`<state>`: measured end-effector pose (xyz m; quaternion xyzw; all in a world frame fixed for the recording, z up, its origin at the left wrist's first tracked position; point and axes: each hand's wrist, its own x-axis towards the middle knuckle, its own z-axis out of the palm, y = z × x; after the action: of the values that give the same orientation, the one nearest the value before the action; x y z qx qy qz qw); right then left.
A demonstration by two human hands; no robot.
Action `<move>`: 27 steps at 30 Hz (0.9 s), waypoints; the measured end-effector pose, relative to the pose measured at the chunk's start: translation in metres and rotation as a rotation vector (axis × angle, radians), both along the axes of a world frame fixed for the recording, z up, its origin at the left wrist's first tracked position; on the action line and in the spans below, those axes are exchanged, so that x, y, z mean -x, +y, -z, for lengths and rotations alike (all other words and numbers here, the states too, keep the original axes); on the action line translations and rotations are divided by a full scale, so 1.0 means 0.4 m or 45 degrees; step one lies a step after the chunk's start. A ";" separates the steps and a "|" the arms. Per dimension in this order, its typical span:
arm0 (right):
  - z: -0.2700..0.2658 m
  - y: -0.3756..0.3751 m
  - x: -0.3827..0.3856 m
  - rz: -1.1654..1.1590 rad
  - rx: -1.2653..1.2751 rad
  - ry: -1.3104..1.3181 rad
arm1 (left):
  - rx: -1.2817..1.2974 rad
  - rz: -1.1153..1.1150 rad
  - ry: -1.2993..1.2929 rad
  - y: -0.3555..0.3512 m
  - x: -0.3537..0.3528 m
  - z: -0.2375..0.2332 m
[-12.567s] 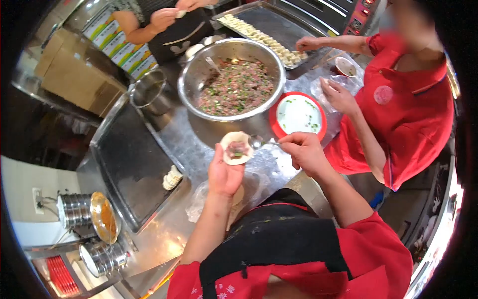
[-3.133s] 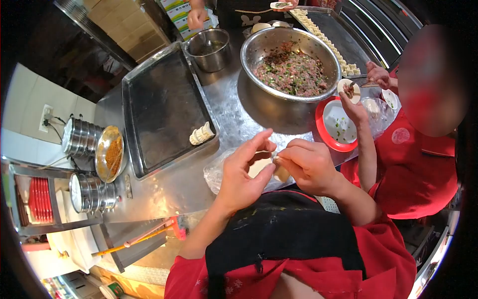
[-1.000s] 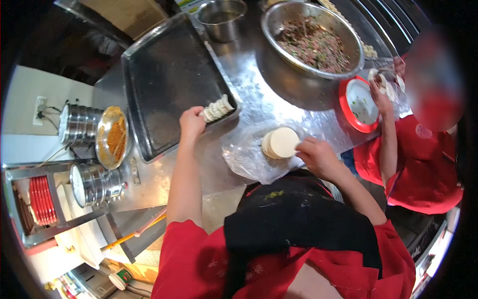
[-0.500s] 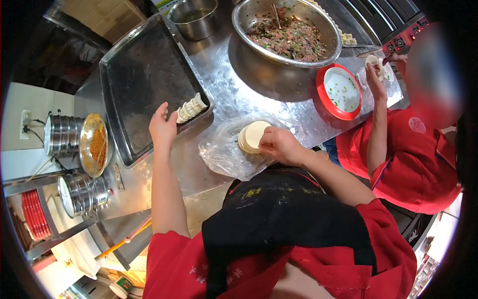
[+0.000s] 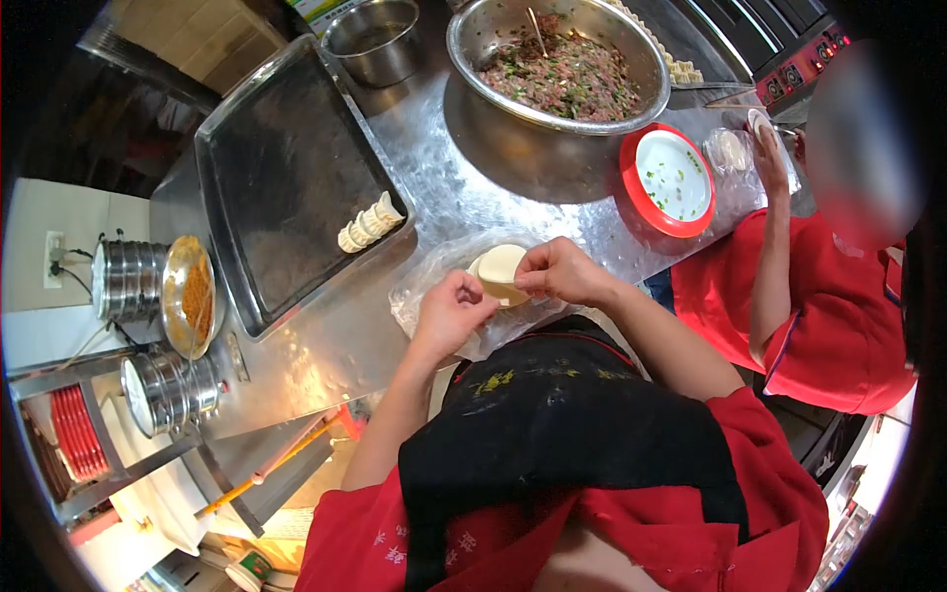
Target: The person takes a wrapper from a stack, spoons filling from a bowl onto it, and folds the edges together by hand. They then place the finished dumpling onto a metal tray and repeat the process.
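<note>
My right hand (image 5: 567,272) pinches the edge of a round white dough wrapper (image 5: 501,262), lifted a little over the stack of wrappers on a clear plastic bag (image 5: 416,279). Close by on the left, my left hand (image 5: 454,314) has its thumb and fingers drawn together beside the stack; whether anything small is between them is hidden. A short row of folded dumplings (image 5: 371,223) lies in the near right corner of the black tray (image 5: 286,187).
A steel bowl of minced filling (image 5: 567,74), a steel pot (image 5: 375,44) and a red-rimmed bowl of white liquid (image 5: 674,176) stand beyond. At the right a co-worker (image 5: 789,306) holds a wrapper. Steel containers (image 5: 128,276) and a dish of orange crumbs (image 5: 192,296) are at the left.
My left hand has moved from the dumpling row on the tray to beside the wrapper stack. My right hand has raised the top wrapper. The co-worker's hand has moved away to the right.
</note>
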<state>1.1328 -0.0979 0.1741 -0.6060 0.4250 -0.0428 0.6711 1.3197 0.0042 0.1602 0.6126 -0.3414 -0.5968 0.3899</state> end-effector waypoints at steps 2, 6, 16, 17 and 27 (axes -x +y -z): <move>0.002 -0.009 0.002 -0.033 -0.047 -0.009 | -0.065 -0.041 0.060 -0.004 0.023 0.006; 0.011 -0.020 0.004 -0.065 -0.061 -0.054 | 0.009 -0.079 0.017 -0.019 0.040 0.004; 0.027 -0.022 0.012 -0.095 -0.070 -0.112 | 0.002 -0.138 -0.131 -0.041 0.066 -0.011; 0.025 -0.023 0.012 -0.094 -0.070 -0.114 | -0.002 -0.137 -0.173 -0.041 0.067 -0.010; 0.007 -0.099 0.040 0.164 -0.231 -0.431 | 0.116 -0.260 -0.748 -0.015 0.043 -0.009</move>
<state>1.1167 -0.1375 0.1712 -0.4987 0.3461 -0.1484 0.7807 1.3025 -0.0020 0.1638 0.7718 -0.4025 -0.3362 0.3597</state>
